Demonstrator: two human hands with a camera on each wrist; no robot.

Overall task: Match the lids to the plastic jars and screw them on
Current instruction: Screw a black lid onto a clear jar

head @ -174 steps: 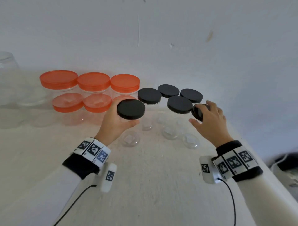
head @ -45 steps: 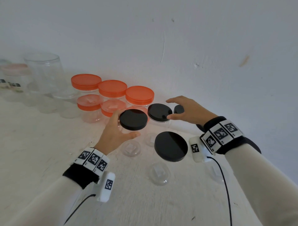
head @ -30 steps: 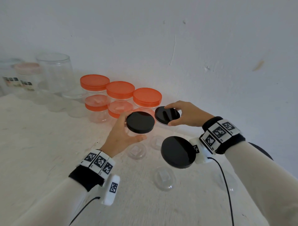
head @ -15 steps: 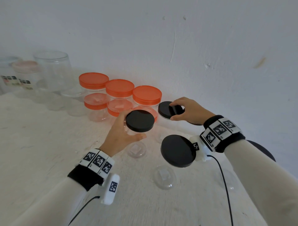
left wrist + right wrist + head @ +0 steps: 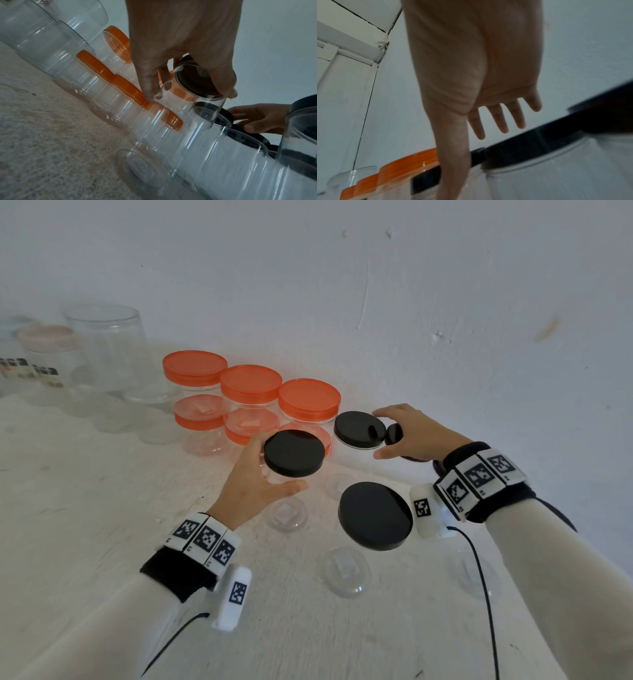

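Observation:
My left hand (image 5: 274,470) grips a clear jar with a black lid (image 5: 294,453), held just above the table; in the left wrist view thumb and fingers (image 5: 150,93) curl round its wall under the lid (image 5: 197,79). My right hand (image 5: 387,434) hovers at the right edge of a second black-lidded jar (image 5: 359,429) beside the orange ones. Its fingers (image 5: 496,119) are straight and spread above that lid (image 5: 539,142), holding nothing. A third black-lidded jar (image 5: 375,515) stands under my right wrist.
Orange-lidded jars (image 5: 251,383) stand in two rows against the wall at centre left. Large clear lidless jars (image 5: 106,347) and a pale-lidded one (image 5: 46,337) are at far left. More black lids show behind my right hand. The wall is close behind.
My right hand came over from the right to the back black lid, touched it, and now has straightened fingers off it. My left hand keeps hold of its jar.

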